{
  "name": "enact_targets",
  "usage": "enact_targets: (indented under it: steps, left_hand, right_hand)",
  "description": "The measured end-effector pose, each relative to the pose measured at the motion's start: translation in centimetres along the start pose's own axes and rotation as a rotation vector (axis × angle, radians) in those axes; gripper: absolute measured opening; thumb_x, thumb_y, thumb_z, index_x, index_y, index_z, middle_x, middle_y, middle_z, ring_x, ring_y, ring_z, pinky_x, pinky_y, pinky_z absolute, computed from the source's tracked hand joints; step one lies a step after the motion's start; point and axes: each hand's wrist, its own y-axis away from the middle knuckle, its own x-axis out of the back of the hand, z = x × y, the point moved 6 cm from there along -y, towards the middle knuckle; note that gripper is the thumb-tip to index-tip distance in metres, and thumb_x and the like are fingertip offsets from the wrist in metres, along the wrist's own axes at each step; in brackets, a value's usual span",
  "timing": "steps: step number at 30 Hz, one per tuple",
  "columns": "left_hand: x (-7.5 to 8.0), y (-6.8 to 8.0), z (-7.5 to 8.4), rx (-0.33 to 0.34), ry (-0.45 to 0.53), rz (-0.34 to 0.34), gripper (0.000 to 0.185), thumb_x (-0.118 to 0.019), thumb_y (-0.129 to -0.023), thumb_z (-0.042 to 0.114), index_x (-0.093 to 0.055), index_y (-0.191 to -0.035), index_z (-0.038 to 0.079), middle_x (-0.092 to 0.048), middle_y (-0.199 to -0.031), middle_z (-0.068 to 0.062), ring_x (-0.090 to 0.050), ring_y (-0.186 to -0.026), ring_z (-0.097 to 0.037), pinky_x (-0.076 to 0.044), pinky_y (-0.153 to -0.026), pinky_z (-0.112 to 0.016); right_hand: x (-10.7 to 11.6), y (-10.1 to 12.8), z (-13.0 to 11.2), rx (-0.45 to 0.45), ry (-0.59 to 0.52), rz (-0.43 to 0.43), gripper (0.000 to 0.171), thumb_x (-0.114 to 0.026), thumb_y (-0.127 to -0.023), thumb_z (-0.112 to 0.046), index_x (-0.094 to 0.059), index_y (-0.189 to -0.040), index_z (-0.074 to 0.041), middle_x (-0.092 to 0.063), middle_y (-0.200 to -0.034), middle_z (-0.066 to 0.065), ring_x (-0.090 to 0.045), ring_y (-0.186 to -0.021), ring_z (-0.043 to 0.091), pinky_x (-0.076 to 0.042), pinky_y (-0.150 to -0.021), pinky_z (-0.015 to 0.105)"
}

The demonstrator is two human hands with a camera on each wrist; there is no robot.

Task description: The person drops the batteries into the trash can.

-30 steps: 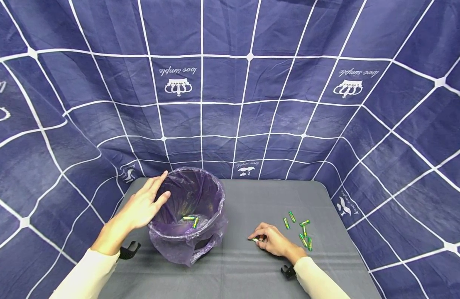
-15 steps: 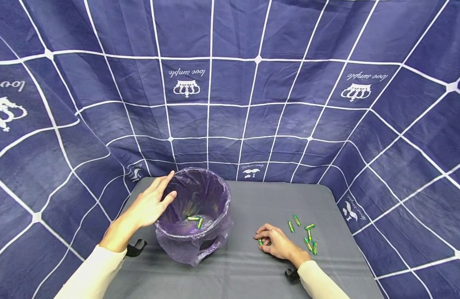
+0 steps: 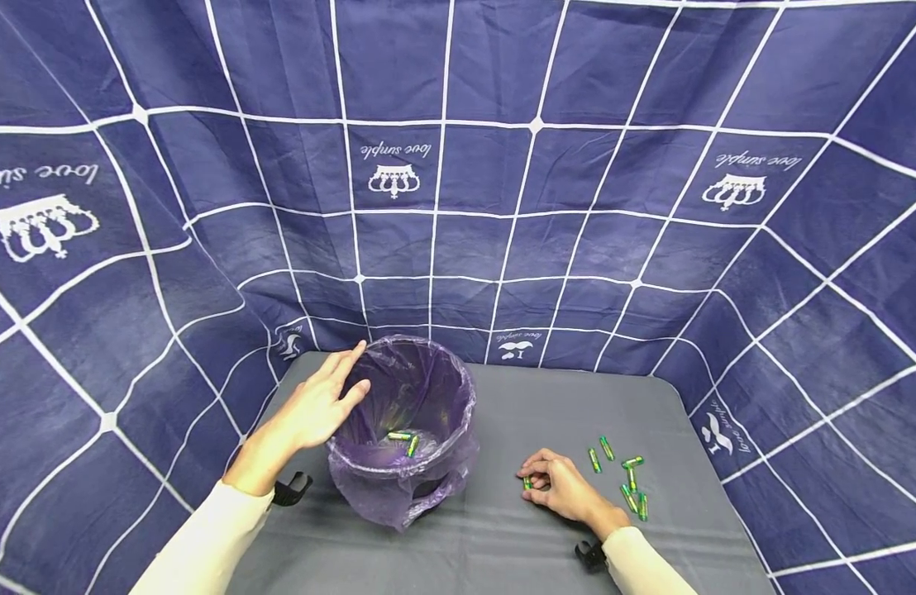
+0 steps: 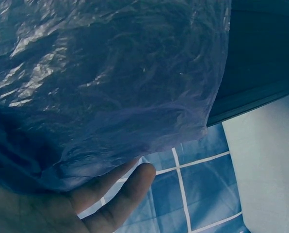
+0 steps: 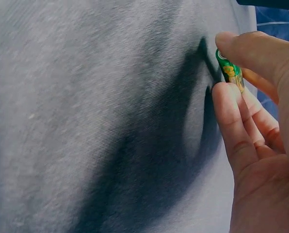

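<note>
Left hand (image 3: pixel 320 405) lay flat, fingers straight, against bin's purple liner (image 3: pixel 406 397). Right hand (image 3: pixel 565 487) rested on grey table (image 3: pixel 517 545), fingertips pinching green battery (image 5: pixel 230 72).

Blue grid-patterned backdrop cloth (image 3: pixel 458 207)

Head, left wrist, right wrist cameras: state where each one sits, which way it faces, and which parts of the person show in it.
Head: on the person's head, looking forward and down at the grey table; both sleeved forearms, left hand on the lined bin, right hand beside loose batteries.
Left wrist: under the left hand, facing the bin's purple liner; palm and fingers show.
Right wrist: at the right hand, facing the tabletop; fingers pinch a green battery.
Shared: head and right wrist both show that pinched battery.
</note>
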Motion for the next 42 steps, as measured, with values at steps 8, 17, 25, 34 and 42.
enact_targets:
  steps: [8, 17, 25, 34, 42]
  left_hand:
    - [0.6, -0.4, -0.3, -0.004, -0.006, 0.009, 0.072, -0.054, -0.123, 0.039, -0.032, -0.185, 0.01, -0.051, -0.175, -0.025, -0.063, -0.15, -0.058, -0.054, -0.114, -0.079]
    - [0.9, 0.0, -0.4, 0.008, -0.004, 0.009, 0.072, -0.055, -0.122, 0.038, -0.032, -0.185, 0.011, -0.051, -0.175, -0.025, -0.063, -0.149, -0.06, -0.053, -0.115, -0.08]
    - [0.6, 0.3, -0.5, 0.007, -0.009, 0.008, 0.072, -0.055, -0.122, 0.038, -0.032, -0.184, 0.011, -0.052, -0.174, -0.025, -0.064, -0.147, -0.06, -0.055, -0.113, -0.079]
    - [0.3, 0.3, -0.1, 0.003, -0.015, 0.0, 0.072, -0.056, -0.122, 0.038, -0.033, -0.184, 0.011, -0.052, -0.173, -0.025, -0.066, -0.146, -0.059, -0.055, -0.112, -0.079]
    - [0.1, 0.1, 0.3, -0.006, -0.016, -0.005, 0.072, -0.057, -0.122, 0.039, -0.033, -0.184, 0.01, -0.053, -0.172, -0.024, -0.067, -0.144, -0.059, -0.057, -0.111, -0.078]
  right_hand:
    - [1.6, -2.0, -1.7, 0.038, 0.059, 0.058, 0.027, -0.097, -0.095, -0.008, -0.088, -0.12, -0.002, -0.077, -0.125, 0.006, -0.078, -0.102, 0.01, -0.069, -0.091, 0.026]
    - [3.3, -3.6, -4.5, 0.072, 0.104, 0.132, 0.027, -0.098, -0.095, -0.009, -0.089, -0.119, -0.002, -0.078, -0.123, 0.005, -0.08, -0.101, 0.014, -0.07, -0.091, 0.026]
    - [4.4, -4.5, -7.0, 0.109, 0.136, 0.202, 0.028, -0.1, -0.093, -0.011, -0.09, -0.119, -0.016, -0.08, -0.124, 0.002, -0.082, -0.104, 0.032, -0.069, -0.096, 0.032]
    - [5.3, -5.2, -9.1, 0.153, 0.11, 0.259, 0.029, -0.1, -0.093, -0.009, -0.09, -0.119, -0.012, -0.079, -0.126, 0.007, -0.084, -0.107, 0.026, -0.071, -0.098, 0.033]
    - [7.1, -5.8, -10.7, 0.136, 0.09, 0.344, 0.03, -0.101, -0.093, -0.013, -0.091, -0.121, -0.016, -0.08, -0.127, 0.003, -0.085, -0.108, 0.028, -0.071, -0.1, 0.035]
